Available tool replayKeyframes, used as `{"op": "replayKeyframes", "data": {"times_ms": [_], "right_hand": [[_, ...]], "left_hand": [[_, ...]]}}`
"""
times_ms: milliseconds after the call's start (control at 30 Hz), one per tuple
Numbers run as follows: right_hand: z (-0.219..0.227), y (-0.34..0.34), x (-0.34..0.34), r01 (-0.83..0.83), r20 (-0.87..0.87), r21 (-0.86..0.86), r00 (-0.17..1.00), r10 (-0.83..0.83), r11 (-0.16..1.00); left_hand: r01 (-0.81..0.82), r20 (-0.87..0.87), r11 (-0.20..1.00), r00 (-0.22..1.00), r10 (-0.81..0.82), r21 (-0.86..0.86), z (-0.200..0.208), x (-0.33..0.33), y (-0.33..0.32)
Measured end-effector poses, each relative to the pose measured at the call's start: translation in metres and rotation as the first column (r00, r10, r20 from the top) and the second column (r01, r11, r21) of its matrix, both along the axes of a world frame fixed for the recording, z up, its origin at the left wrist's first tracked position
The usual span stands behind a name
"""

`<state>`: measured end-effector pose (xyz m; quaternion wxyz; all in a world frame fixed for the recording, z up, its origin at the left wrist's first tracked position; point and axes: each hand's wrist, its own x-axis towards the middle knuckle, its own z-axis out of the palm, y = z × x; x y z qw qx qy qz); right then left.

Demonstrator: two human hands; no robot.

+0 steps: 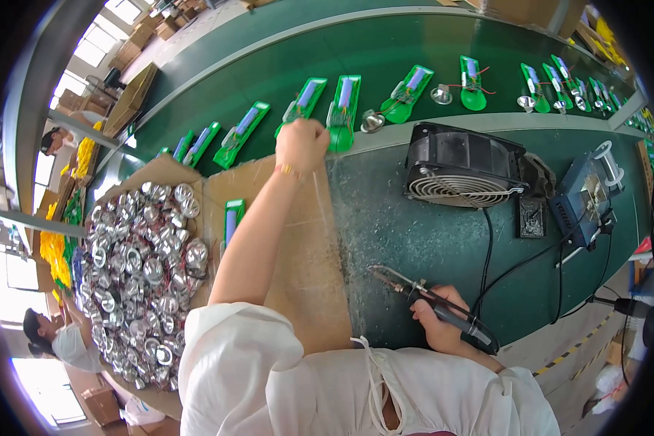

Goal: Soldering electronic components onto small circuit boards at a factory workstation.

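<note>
My left hand reaches out over the belt's near edge, its fingers curled closed. It covers the lower end of a green plastic housing with a blue cylindrical cell in it; what the fingers hold is hidden. Just right of that hand lies another green housing, also with a blue cell. In my right hand is a black soldering iron, its metal tip pointing left above the green bench. One more housing rests on the cardboard, beside my left forearm.
A pile of silver reflector cups covers the left side. Several housings, some wired to reflectors, line the green belt. A black fan, a blue solder-feed unit with a wire spool, and loose cables occupy the right. Other people are at far left.
</note>
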<state>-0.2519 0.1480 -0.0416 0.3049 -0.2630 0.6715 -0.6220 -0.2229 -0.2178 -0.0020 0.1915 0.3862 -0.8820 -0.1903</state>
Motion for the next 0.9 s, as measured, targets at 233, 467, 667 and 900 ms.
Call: {"op": "replayKeyframes", "data": {"times_ms": [233, 467, 667, 900], "right_hand": [[0.003, -0.001, 0.003, 0.037, 0.069, -0.048, 0.997, -0.033, 0.998], [-0.005, -0.004, 0.002, 0.074, -0.014, -0.114, 0.997, -0.076, 0.991], [-0.01, -0.002, 0.001, 0.086, -0.014, -0.14, 0.996, -0.089, 0.986], [-0.006, 0.0, 0.005, 0.103, -0.046, -0.128, 0.993, -0.11, 0.986]], "left_hand": [[-0.088, -0.222, 0.996, 0.971, 0.092, 0.03, 0.002, 0.167, 0.172], [-0.307, -0.183, 0.949, 0.931, 0.315, 0.068, 0.018, 0.237, 0.217], [-0.438, 0.261, 0.737, 0.739, 0.621, -0.515, 0.021, 0.314, 0.185], [-0.411, 0.244, 0.678, 0.717, 0.653, -0.609, 0.002, 0.328, 0.151]]}}
